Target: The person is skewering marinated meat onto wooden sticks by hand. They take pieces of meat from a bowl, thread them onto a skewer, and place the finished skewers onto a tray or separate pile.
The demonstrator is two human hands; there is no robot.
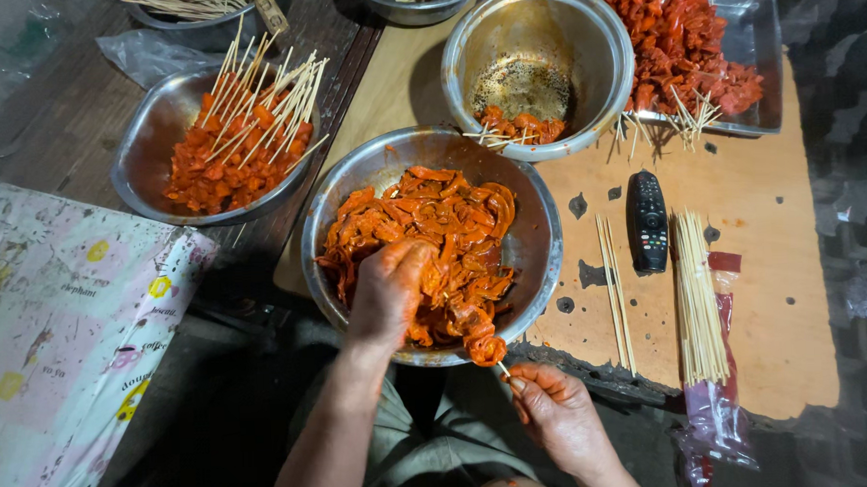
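Left hand (389, 291) is down in the near bowl (540, 259), fingers curled into the marinated meat strips (443, 243), pinching a clump; exact grip is partly hidden by the meat. Right hand (555, 412) sits just below the bowl's near rim, fingers clenched on the bare end of a skewer (490, 352) whose tip carries a wad of threaded meat hanging at the rim. Meat looks soft, limp and oily-slick with orange-red sauce, likely light per strip but prone to sliding and tearing; best taken by pinching a strip's thick fold, judging by the sheen. Skewer looks thin, stiff, probably easy to snap; hold is at the clean lower end, away from the sauce. Both hands are smeared. Left of the bowl: another metal bowl (147, 153) heaped with finished skewers, sticks fanned upward. Behind the bowl: a nearly empty bowl (599, 36) with a few loaded sticks at the bottom, and right of that a steel tray (758, 50) piled with more red meat and skewers. Right of the bowl on the wooden desk (781, 289): a few loose sticks (615, 290), a black remote (648, 221), then a bundle of bare sticks (700, 301) lying on a plastic bag. Far left, a patterned cloth (62, 324). The remote and loose sticks lie between the bowl and the stick bundle, in the way of a reach there.
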